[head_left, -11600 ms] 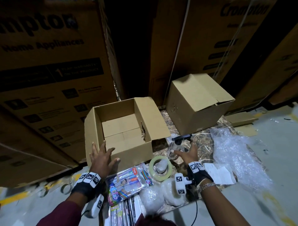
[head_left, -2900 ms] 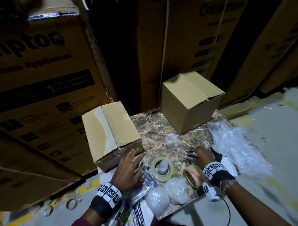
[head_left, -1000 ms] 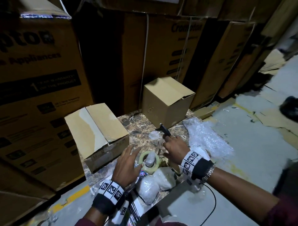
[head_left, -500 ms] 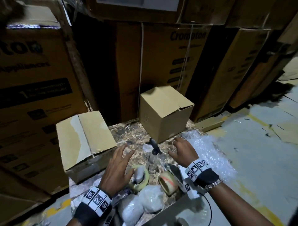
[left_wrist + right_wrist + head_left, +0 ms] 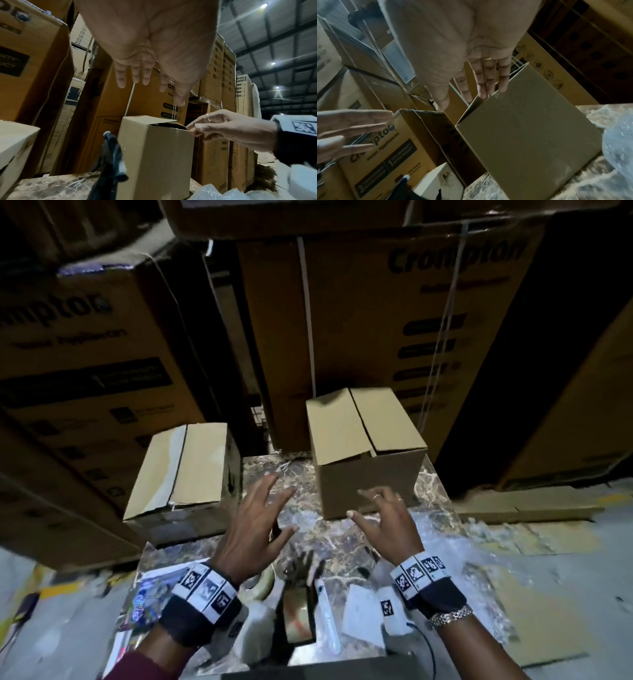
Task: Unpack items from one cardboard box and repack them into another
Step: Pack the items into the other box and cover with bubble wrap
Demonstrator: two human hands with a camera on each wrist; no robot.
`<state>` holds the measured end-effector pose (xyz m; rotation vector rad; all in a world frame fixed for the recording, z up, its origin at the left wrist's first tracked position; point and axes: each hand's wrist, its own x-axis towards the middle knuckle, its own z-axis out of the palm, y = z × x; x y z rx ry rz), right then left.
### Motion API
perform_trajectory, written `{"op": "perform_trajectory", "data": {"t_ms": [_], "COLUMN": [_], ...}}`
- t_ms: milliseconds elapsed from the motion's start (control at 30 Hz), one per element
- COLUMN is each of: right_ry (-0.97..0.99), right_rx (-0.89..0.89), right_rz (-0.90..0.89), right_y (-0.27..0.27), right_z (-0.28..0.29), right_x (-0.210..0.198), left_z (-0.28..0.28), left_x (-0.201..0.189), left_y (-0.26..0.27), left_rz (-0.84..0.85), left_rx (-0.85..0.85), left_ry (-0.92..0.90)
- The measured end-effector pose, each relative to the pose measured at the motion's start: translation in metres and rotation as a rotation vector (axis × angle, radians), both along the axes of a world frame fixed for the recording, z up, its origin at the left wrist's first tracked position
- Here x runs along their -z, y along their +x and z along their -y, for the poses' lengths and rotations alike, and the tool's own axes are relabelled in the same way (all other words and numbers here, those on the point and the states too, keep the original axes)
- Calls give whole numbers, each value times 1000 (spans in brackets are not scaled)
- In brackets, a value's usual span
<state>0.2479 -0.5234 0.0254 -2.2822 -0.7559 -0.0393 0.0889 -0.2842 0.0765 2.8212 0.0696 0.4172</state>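
Observation:
Two cardboard boxes stand on the marble table (image 5: 342, 542). The low left box (image 5: 178, 467) has its flaps folded shut. The taller right box (image 5: 366, 446) has one top flap slightly lifted. My left hand (image 5: 281, 505) hovers between the boxes, fingers spread, holding nothing. My right hand (image 5: 366, 505) is in front of the taller box, also empty. In the right wrist view its straight fingertips (image 5: 503, 88) reach the top edge of that box (image 5: 530, 135). In the left wrist view my left hand (image 5: 154, 86) is open above that box (image 5: 154, 148).
Near the table's front edge lie a tape roll (image 5: 263, 580), a brown tape roll (image 5: 298, 618), wrapped bundles (image 5: 257, 631), a colourful packet (image 5: 147, 597) and white paper (image 5: 363, 618). A black-topped bottle (image 5: 111, 148) stands before the boxes. Bubble wrap (image 5: 462, 542) lies right. Tall cartons (image 5: 376, 320) wall the back.
The right hand set the black-topped bottle down and let go. Both hands lifted off the items and moved forward, empty, to the taller right box.

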Motion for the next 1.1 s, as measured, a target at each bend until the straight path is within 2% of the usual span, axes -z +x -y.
{"op": "perform_trajectory", "data": {"t_ms": [200, 333, 500, 633, 767, 900, 1100], "right_ry": [-8, -57, -146, -223, -255, -172, -39], "right_rx": [31, 37, 131, 192, 198, 186, 257], "right_rz": [6, 43, 83, -4, -183, -220, -155], "right_y": [48, 73, 106, 126, 137, 141, 123], "right_z": [11, 3, -4, 13, 18, 12, 12], "right_x": [-18, -24, -31, -40, -41, -37, -28], "left_z": [42, 52, 55, 52, 46, 43, 48], "left_x": [-4, 4, 5, 5, 16, 27, 18], "left_y": [29, 61, 108, 140, 163, 169, 162], "left_rz": [-13, -106, -195, -217, -307, -350, -272], "left_rx": [68, 1, -108, -150, -176, -131, -213], "left_ry": [-60, -48, -77, -151, -267, -334, -400]}}
